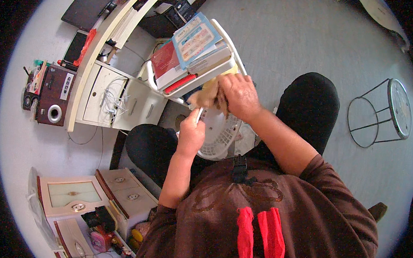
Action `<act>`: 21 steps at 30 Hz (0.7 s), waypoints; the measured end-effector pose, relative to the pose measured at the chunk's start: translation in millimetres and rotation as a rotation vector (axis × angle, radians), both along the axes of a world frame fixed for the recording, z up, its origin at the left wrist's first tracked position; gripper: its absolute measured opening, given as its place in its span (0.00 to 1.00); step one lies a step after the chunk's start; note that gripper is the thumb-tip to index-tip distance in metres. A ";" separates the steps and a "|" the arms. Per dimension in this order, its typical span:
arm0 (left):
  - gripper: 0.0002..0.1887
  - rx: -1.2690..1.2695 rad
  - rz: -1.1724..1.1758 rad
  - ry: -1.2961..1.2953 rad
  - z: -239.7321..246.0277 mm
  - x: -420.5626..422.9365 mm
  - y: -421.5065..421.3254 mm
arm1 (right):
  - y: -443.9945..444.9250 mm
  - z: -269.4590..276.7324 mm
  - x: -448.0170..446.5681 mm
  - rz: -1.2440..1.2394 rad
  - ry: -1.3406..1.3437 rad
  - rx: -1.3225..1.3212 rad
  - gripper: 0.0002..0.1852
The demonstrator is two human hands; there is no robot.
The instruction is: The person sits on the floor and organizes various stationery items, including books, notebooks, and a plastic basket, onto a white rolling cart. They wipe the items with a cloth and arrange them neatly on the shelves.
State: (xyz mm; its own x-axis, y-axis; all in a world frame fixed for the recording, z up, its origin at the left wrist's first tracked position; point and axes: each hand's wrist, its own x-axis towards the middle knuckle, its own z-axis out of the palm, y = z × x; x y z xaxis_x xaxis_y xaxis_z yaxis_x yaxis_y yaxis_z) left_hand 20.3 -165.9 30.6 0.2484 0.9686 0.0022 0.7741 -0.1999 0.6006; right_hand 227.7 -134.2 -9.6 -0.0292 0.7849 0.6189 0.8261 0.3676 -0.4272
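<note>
My left hand [191,135] is closed round a thin white handle, the rest of which is partly hidden. Above and right of it, my right hand [238,95] grips a crumpled tan cloth-like item [208,94], blurred, which lies over the far end of the handle; its exact kind is not plain. Below both hands, between my knees, sits a white plastic basket [214,143] with a slotted wall. Just beyond the hands stands a white rolling cart [230,62] whose top tray holds books [196,40] and a red item [180,83].
A round-topped metal stool [399,108] stands on the floor at right. At left are a desk [88,58] with white drawers [138,105], coiled white cables [112,97] and a wooden speaker [56,94]. Low cabinets [75,196] with small items stand at lower left.
</note>
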 end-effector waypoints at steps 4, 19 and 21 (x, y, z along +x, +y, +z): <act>0.29 0.131 -0.014 -0.142 5.2 2.4 -6.5 | 1.9 -9.9 -0.2 -0.051 0.112 -0.207 0.19; 0.28 0.142 0.162 -0.281 2.2 -16.1 -9.6 | -5.1 -21.1 -16.6 -0.125 0.635 -0.638 0.26; 0.27 0.130 0.197 -0.422 8.2 -21.5 -1.7 | -10.8 -29.9 -24.4 -0.027 0.688 -0.706 0.25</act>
